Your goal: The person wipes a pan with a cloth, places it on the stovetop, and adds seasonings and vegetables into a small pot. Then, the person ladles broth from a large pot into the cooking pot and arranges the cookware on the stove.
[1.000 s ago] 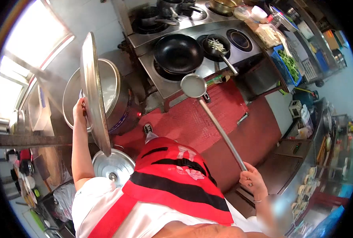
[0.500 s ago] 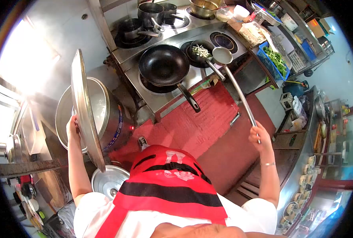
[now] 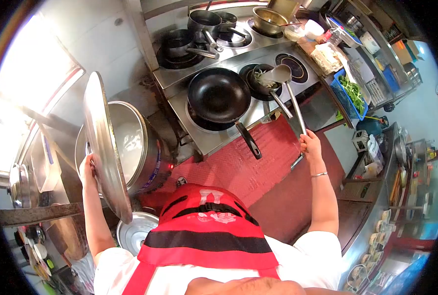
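From where I stand, the steel cooking range (image 3: 179, 101) takes up the most room, running beside the red floor (image 3: 234, 169). To its left sits a deep stockpot (image 3: 152, 167), open on the side I can see, with whitish, shiny liquid (image 3: 132, 142) inside.

A large round lid (image 3: 105, 147) stands nearly on edge in front of the stockpot's rim, hiding part of the opening; I can't tell whether the two touch. The person, in a red apron (image 3: 204, 253) with black bands, has the left hand (image 3: 87, 169) closed around the handle on the lid's outer face.

On the near row of the range rests a black wok (image 3: 219, 93), its handle pointing toward the red floor. Below the stockpot, near the apron, lies a silvery metal lid (image 3: 139, 230). Over at the range's right end, a blue basket (image 3: 339, 91) holds green vegetables (image 3: 353, 94).

Three dark saucepans (image 3: 204, 20) and a brassy pan (image 3: 269, 20) occupy the back row. Just beside the wok sits a small frying pan (image 3: 257, 87) with pale strips (image 3: 262, 78) in it. The bowl of a long-handled ladle (image 3: 281, 73) is above that pan's right side, and the right hand (image 3: 311, 144) is wrapped firmly around the end of its shaft. A thin bracelet (image 3: 319, 174) circles the right wrist.
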### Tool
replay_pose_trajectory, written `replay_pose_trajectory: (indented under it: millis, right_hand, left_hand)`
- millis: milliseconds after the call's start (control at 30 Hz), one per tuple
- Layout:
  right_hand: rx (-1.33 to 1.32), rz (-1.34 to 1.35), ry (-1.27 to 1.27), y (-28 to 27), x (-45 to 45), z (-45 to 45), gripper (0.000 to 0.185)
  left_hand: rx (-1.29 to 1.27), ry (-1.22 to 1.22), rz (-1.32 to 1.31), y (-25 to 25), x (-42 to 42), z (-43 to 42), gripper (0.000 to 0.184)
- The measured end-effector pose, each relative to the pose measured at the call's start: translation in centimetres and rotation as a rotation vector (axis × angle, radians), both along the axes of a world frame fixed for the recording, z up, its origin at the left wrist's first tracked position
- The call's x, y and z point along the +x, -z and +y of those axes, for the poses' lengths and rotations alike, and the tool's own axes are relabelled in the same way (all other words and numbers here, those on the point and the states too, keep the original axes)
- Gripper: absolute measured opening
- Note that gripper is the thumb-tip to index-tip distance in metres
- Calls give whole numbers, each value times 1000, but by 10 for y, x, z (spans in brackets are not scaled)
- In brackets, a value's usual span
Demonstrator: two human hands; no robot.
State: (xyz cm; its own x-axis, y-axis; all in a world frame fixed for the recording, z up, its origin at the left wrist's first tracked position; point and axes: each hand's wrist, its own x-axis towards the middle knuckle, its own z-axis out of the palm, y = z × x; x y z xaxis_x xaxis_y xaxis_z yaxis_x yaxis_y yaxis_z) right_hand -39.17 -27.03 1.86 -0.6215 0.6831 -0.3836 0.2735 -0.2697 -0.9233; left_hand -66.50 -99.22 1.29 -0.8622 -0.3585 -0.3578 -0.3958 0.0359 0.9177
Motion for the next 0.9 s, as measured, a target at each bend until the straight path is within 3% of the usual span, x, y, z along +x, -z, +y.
replay_pose_trajectory:
  millis: [133,200,233,300,333,433,567,633,667,733,900]
  right_hand:
    - [274,-105,-10,18,-9,-1,34]
    - [683,-216,-47,34,-9,9,41]
    - [684,-216,-49,39,-8,11,41]
    - [1401,-193,-70,44,-6,12,45]
    - [1403,-189,-73,34,-8,2,45]
    - [1251,-554,-32,2,-13,-33,45]
    - [1429,-239,16,48,-2,-7,43]
    - [490,-88,81,55,2,-5,30]
    - [489,-88,82,57,8,-4,30]
    - [-122,218,200,36,21,-22,19]
    - [-268,230,262,52,101,-31,10]
  left_hand:
    - [-14,-18,-23,1,-10,-7,18]
    - [10,-22,-16,2,-13,-9,19]
    - [36,-22,-7,3,-15,-9,19]
    - [63,-24,-5,16,-23,-21,19]
    - [90,-25,-2,18,-26,-23,19]
    - [109,-54,-5,17,-27,-19,20]
    - [134,-89,-7,20,-31,-20,22]
    - [125,-71,-41,19,-32,-21,22]
    - [124,-70,-40,18,-32,-21,22]
    - [103,-73,-41,17,-33,-19,23]
    - [87,-52,-41,9,-27,-13,20]
